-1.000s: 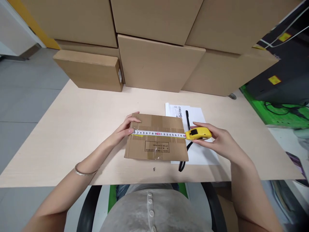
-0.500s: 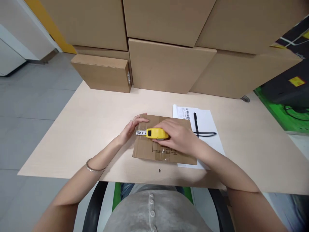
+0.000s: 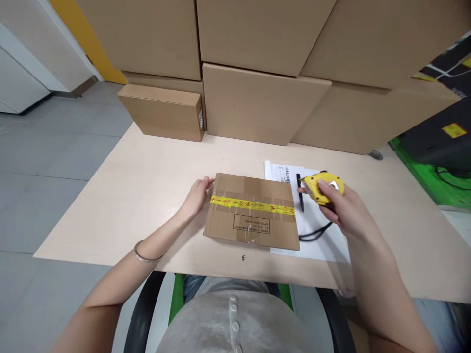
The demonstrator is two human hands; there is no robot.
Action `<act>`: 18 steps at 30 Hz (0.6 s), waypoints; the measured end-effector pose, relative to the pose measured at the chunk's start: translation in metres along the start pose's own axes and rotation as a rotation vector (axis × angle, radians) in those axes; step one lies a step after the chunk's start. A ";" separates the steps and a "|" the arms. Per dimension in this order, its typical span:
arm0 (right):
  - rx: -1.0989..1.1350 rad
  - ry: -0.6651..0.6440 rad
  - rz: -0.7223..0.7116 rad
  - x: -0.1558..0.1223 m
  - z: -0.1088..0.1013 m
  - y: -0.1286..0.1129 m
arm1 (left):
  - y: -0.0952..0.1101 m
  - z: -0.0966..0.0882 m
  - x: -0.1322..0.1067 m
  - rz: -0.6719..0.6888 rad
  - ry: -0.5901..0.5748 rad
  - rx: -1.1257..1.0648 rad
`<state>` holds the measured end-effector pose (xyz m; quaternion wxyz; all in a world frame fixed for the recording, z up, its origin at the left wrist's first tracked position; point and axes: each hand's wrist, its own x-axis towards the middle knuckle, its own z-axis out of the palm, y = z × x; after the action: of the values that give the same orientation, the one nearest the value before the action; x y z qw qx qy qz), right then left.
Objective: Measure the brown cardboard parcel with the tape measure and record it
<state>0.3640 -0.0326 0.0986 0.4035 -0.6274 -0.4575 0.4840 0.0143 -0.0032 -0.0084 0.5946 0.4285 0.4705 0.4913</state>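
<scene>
- Clearly, the right hand [image 3: 346,211] is wrapped around a yellow tape measure [image 3: 323,187], thumb laid along its upper face, above the paper sheets [image 3: 324,247] and to the right of the cardboard box [image 3: 253,189]; its forearm slants up from the lower right.
- The left hand [image 3: 197,197] is at the box's left edge, fingers together and pointing forward, thumb close to them; the fingertips are partly hidden, so how firmly they press cannot be told. A thin, metallic-looking bracelet [image 3: 145,255] circles that wrist.
- The box is flat and rectangular, of brown corrugated-looking board with glossy clear tape, a bright yellow printed tape strip [image 3: 253,206] across its top and a framed block of dark print [image 3: 251,224] below.
- It lies on the smooth, pale desk [image 3: 147,176], its right side overlapping the sheets, where a slim black pen [image 3: 300,193] and a black strap [image 3: 315,237] lie.
- Half a second ago the tape measure sat over the box's left part with a short stretch of blade showing; a second ago the blade spanned the box. Now the case is off the box, no blade is visible, and the yellow strip shows uncovered.
</scene>
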 end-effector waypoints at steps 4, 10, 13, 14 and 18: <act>0.010 -0.079 0.038 -0.009 0.008 0.015 | 0.022 0.014 -0.015 -0.072 -0.168 -0.087; 0.103 -0.045 -0.067 -0.050 0.005 0.016 | 0.056 0.026 -0.030 0.053 -0.016 -0.176; 0.122 -0.047 -0.111 -0.063 0.000 0.027 | 0.050 0.026 -0.026 0.327 0.031 -0.136; 0.123 -0.053 -0.116 -0.066 -0.002 0.032 | 0.045 0.025 -0.023 0.395 0.005 -0.112; 0.084 -0.086 -0.141 -0.069 -0.015 0.053 | 0.023 0.017 -0.016 0.518 -0.142 -0.087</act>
<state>0.3802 -0.1141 0.0679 0.4424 -0.5547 -0.4966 0.4999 0.0253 -0.0164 0.0194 0.4985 0.5423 0.2808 0.6153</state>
